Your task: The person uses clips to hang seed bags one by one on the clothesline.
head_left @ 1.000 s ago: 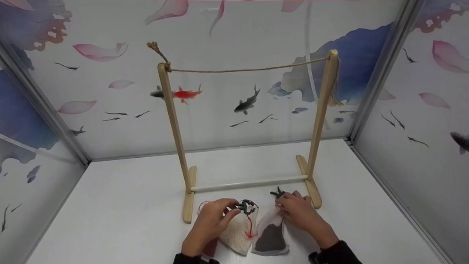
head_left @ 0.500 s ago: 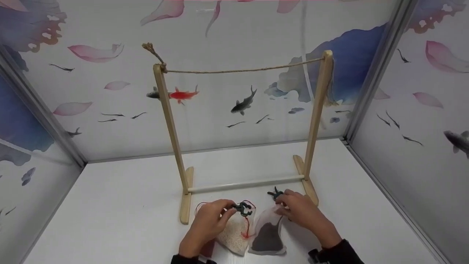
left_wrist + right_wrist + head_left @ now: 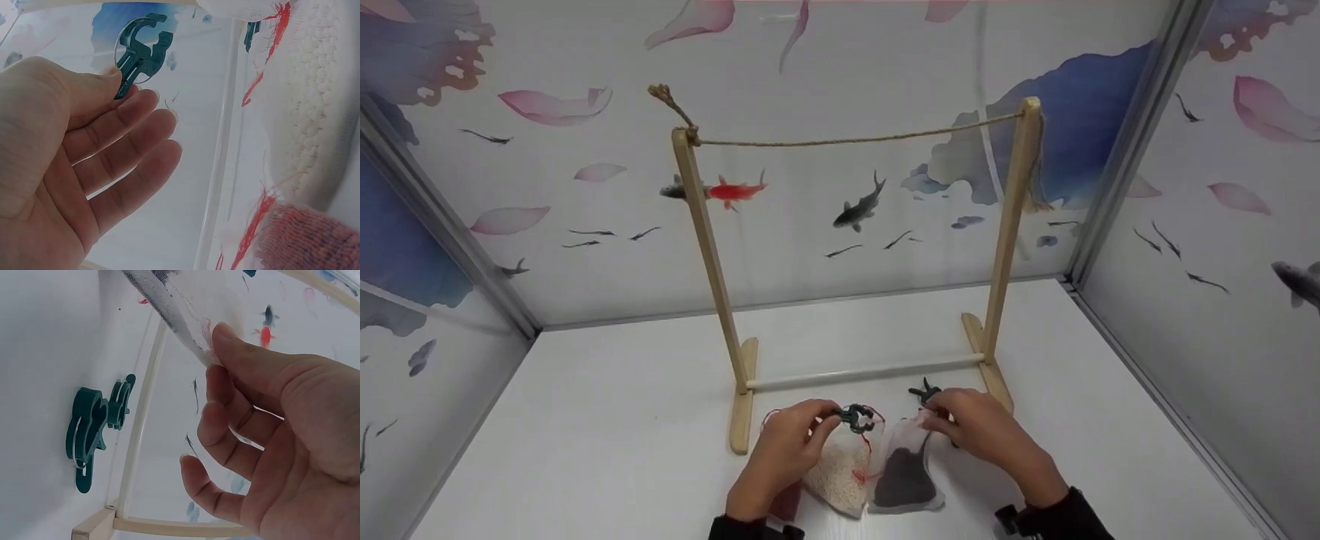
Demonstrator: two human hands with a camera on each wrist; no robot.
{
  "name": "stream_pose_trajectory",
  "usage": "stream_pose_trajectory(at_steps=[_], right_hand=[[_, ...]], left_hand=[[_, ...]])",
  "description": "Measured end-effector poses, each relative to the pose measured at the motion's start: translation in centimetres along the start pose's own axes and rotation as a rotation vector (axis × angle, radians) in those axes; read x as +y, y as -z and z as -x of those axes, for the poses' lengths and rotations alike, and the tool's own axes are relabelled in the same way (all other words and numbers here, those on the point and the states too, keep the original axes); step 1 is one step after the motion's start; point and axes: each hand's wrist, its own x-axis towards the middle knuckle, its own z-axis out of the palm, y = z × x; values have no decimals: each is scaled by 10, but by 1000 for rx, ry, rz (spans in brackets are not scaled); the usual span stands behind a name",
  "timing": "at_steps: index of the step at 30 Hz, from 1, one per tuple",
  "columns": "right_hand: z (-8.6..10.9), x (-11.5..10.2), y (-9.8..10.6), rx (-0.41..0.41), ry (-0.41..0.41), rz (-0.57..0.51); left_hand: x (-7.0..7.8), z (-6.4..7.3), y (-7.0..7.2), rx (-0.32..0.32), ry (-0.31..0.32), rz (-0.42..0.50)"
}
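My left hand pinches a dark green spring clip between thumb and index finger; its curved jaws point away from the hand. My right hand pinches the gathered top of a sheer white mesh bag with dark contents, which rests upright on the table. Beside it is a mesh bag of pale grains with a red drawstring. A reddish bag is partly hidden under my left wrist. Near my right fingers, a large green clip and another green clip lie on the table.
A wooden stand with a left post and a right post rises behind the bags. Twine runs between the post tops, and a white rod joins the feet. Printed panels enclose the white table.
My right hand now pinches the dark-filled bag's top a little higher and further left, and the bag has shifted slightly. My left hand keeps its clip nearly in place.
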Motion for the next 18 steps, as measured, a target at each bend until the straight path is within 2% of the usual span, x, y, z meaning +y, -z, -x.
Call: stream_pose_trajectory(at_steps=[4, 10, 13, 18], right_hand=[[3, -2, 9, -5, 46, -43], [8, -13, 32, -19, 103, -104], [7, -20, 47, -1, 129, -75], [0, -23, 75, 82, 179, 25]], left_hand=[[5, -7, 6, 23, 12, -24], [20, -28, 30, 45, -22, -106], [28, -41, 44, 48, -66, -147], [44, -70, 64, 68, -163, -202]])
